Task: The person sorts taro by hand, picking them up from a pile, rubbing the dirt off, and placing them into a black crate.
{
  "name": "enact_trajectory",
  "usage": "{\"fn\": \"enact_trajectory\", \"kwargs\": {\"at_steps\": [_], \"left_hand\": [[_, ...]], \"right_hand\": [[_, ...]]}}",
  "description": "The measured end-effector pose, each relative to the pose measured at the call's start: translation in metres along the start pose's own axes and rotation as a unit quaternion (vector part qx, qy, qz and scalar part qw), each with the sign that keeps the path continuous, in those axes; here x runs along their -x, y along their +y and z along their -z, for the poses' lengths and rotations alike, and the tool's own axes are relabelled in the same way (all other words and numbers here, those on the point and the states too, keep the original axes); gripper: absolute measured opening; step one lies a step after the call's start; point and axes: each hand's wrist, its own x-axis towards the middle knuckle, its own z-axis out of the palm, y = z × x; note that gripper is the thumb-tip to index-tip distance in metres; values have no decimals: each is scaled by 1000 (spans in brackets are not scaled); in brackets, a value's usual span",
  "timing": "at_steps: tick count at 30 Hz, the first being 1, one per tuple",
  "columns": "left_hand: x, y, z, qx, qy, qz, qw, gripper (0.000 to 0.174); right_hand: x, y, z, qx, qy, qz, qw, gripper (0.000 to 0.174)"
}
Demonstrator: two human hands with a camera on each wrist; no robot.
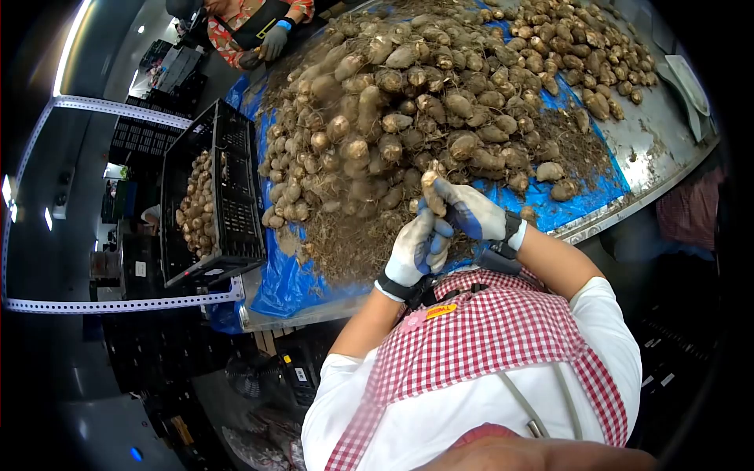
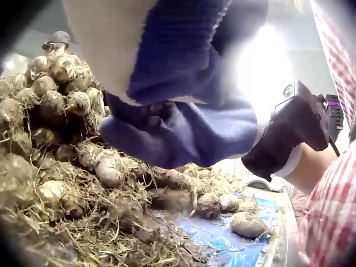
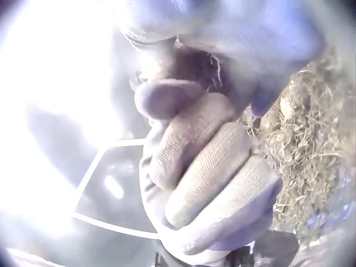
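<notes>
Both hands wear white gloves with blue palms and meet in front of the apron, over the near edge of the heap. The right hand (image 1: 477,213) grips a brown taro corm (image 1: 433,193) with a pale end, tilted upward. Close below it is the left hand (image 1: 422,247), its fingers curled, with thumb and forefinger at the corm's lower part. In the right wrist view the left hand (image 3: 208,172) looks tightly curled beneath the dark corm (image 3: 192,67), which has thin roots hanging from it. The left wrist view shows the blue-palmed right hand (image 2: 189,133); the corm is hidden there.
A tall heap of rooty taro corms (image 1: 408,86) covers the blue sheet (image 1: 287,282) on a metal table (image 1: 656,157). Cleaner corms (image 1: 581,47) lie far right. A black crate (image 1: 239,188) holding corms stands left. Across the table another person's gloved hand (image 1: 275,41) shows.
</notes>
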Motion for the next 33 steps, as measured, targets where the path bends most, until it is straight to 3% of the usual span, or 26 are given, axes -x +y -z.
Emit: {"fn": "enact_trajectory", "kwargs": {"at_steps": [2,5,7,9,11,12,15,16,20,23,26,29,33], "left_hand": [[3,5,-1,-39,50,24,998,42],[6,16,-6,-120,168,21,978,33],[-1,19,2,-223,261,-83,936,31],[-8,32,11,-292,219,-171,915,41],[-16,48,-4,-357,222,-189,887,54],[-23,50,4,-384,166,-182,890,65],[-26,62,0,-451,15,-79,889,66],[-24,66,-6,-453,13,-95,886,60],[-29,50,-5,-364,80,-77,925,53],[-30,43,-1,-371,91,-129,915,50],[-23,45,-7,-348,146,-85,922,46],[-17,52,-10,-413,206,-66,885,38],[-13,40,-16,-465,262,-247,809,26]], "right_hand": [[1,-15,-5,-169,25,-99,980,56],[3,-16,0,-109,19,-112,988,55],[5,-20,-7,-242,30,-146,959,55],[8,-25,-8,-333,8,-187,924,50],[12,-34,-4,-382,-49,-239,891,42],[13,-44,-6,-285,-70,-196,936,25],[14,-24,-5,-514,-109,-231,819,15],[14,-27,-5,-442,-131,-221,859,13],[22,-45,-13,-276,-34,-239,930,14],[25,-38,-16,-274,-32,-211,938,18],[24,-38,-18,-251,-25,-226,941,24],[21,-35,-18,-246,-42,-215,944,29],[14,-46,-18,-136,9,-237,962,36]]}}
